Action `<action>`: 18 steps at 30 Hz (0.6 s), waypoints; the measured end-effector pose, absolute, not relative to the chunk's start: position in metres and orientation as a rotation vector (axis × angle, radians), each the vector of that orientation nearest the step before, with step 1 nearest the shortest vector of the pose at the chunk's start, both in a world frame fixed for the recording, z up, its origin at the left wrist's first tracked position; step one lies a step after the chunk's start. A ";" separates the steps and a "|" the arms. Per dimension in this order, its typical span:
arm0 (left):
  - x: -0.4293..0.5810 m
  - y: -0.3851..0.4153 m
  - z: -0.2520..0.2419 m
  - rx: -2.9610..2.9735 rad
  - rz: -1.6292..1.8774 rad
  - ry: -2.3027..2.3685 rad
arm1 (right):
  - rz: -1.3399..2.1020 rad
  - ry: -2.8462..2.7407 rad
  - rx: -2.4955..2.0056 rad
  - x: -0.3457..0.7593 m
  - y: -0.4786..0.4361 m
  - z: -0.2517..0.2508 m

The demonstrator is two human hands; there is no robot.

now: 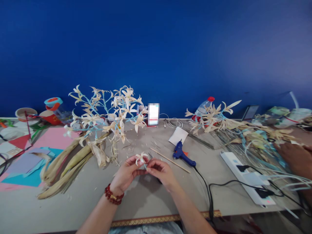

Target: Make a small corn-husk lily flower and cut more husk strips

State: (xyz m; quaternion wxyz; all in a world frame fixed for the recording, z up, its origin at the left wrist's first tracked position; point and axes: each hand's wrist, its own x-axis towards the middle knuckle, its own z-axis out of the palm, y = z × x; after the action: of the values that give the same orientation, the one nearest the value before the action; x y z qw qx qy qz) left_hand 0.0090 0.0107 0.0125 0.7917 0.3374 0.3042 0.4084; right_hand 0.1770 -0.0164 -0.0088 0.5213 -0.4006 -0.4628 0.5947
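A small cream artificial flower (141, 158) with a pale blue stem is between my two hands, above the middle of the table. My left hand (128, 172), with a red bead bracelet on its wrist, is closed around the flower's base. The fingers of my right hand (161, 172) pinch the blue stem just below the petals. Part of a dark object (155, 177) shows beneath my right hand; its kind is hidden. Beyond my hands lies a thin wooden stick (170, 160), and a blue glue gun (182, 154) rests to the right.
Bunches of similar flowers (119, 107) stand at the back left. Dried husks (70, 165) and coloured paper (26, 169) cover the left side. A white power strip (246, 178) with cords lies right, near another person's hand (292, 156). A phone (153, 113) stands against the blue wall.
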 end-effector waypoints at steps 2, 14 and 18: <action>0.009 0.011 0.012 0.722 0.888 0.660 | 1.459 -1.095 -0.944 0.177 -0.017 -0.009; 0.012 0.008 0.013 0.720 0.925 0.673 | 1.517 -1.064 -0.934 0.179 -0.020 -0.003; 0.012 0.007 0.015 0.708 0.936 0.682 | 1.537 -1.004 -0.962 0.178 -0.021 -0.005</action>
State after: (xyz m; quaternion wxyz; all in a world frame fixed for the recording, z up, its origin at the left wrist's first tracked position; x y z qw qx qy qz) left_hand 0.0119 0.0072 0.0148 0.7785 0.3273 0.3153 0.4328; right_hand 0.1781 -0.0210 -0.0048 0.5094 -0.3994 -0.4169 0.6380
